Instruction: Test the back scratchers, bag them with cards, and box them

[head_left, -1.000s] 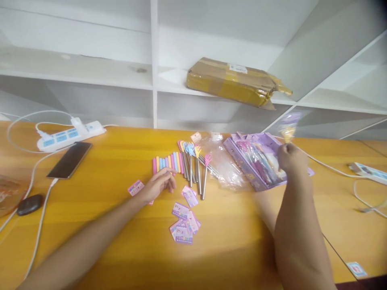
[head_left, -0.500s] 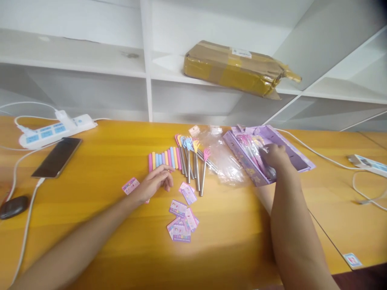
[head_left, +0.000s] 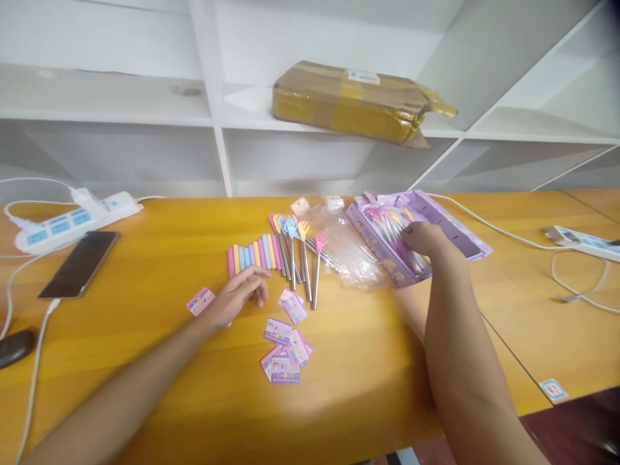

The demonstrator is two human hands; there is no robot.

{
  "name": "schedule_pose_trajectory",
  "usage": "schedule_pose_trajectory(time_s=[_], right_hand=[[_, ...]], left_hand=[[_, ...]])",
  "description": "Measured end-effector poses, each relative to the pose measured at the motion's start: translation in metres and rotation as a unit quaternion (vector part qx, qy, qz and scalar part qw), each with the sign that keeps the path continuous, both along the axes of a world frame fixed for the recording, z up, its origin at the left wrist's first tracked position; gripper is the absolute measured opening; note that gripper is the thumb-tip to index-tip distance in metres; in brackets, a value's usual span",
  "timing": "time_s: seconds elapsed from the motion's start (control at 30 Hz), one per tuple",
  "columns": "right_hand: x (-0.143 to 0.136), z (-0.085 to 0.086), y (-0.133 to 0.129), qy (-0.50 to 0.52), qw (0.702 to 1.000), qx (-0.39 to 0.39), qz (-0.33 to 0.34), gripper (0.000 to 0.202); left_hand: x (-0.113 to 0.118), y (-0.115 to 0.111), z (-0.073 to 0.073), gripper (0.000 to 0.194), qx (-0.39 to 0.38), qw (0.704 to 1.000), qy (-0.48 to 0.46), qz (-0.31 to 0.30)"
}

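My left hand [head_left: 245, 292] rests loosely above the table with bent, slightly parted fingers and nothing in them. Just beyond it lies a row of pastel sticks [head_left: 248, 257]. Metal rods with small coloured hand-shaped ends [head_left: 292, 248] lie beside the row. Several pink and purple cards [head_left: 285, 370] are scattered nearer me. My right hand [head_left: 424, 240] reaches into a purple box [head_left: 469, 247] over clear-wrapped items [head_left: 386, 223]; its fingertips are hidden there. Empty clear plastic bags [head_left: 346, 248] lie left of the box.
A taped cardboard parcel [head_left: 349, 100] sits on the white shelf behind. At the left are a power strip [head_left: 72, 223], a black phone [head_left: 80, 265], a dark mouse [head_left: 15, 347] and white cables. Another power strip [head_left: 584, 242] lies at the right.
The camera view has shifted, so the scene sits a little further left. My right hand has moved slightly over the wrapped items in the box. My left hand keeps its place near the sticks.
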State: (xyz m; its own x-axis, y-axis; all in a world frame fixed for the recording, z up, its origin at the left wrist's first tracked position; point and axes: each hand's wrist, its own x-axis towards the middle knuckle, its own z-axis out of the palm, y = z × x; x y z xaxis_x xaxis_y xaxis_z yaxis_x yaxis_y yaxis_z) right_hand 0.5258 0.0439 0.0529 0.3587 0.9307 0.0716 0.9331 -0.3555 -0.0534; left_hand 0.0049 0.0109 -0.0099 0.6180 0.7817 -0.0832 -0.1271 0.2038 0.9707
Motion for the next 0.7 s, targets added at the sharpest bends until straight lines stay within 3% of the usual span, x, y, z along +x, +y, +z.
schedule_pose_trajectory(time_s=[0.13,0.3,0.37,0.43,0.5,0.57,0.63,0.7], right_hand=[[-0.007,-0.001,0.010,0.024,0.995,-0.088,-0.046,0.029],[-0.012,0.006,0.012,0.036,0.992,-0.107,-0.062,0.019],[-0.019,0.010,0.010,0.021,0.996,-0.063,-0.058,0.019],[-0.033,0.015,0.008,0.010,0.998,0.055,-0.038,0.021],[-0.056,0.019,0.009,0.027,0.979,0.201,0.002,0.023],[-0.087,0.019,0.011,0.073,0.956,0.280,0.052,0.023],[-0.120,0.017,0.013,0.107,0.951,0.273,0.100,0.024],[-0.150,0.013,0.013,0.110,0.965,0.182,0.154,0.029]], left_hand=[[0.000,0.001,0.000,0.029,0.003,1.000,0.005,-0.002],[-0.001,0.001,0.001,0.029,0.005,1.000,0.009,-0.001],[0.000,0.000,0.001,0.029,0.003,1.000,0.012,-0.001],[0.000,0.000,0.001,0.028,0.003,1.000,0.014,-0.001],[-0.001,0.000,0.001,0.027,0.007,1.000,0.014,-0.002],[-0.002,0.001,0.000,0.027,0.016,1.000,0.020,-0.008],[-0.002,0.001,-0.001,0.026,0.027,0.999,0.029,-0.013],[-0.003,0.002,-0.002,0.026,0.034,0.998,0.040,-0.017]])
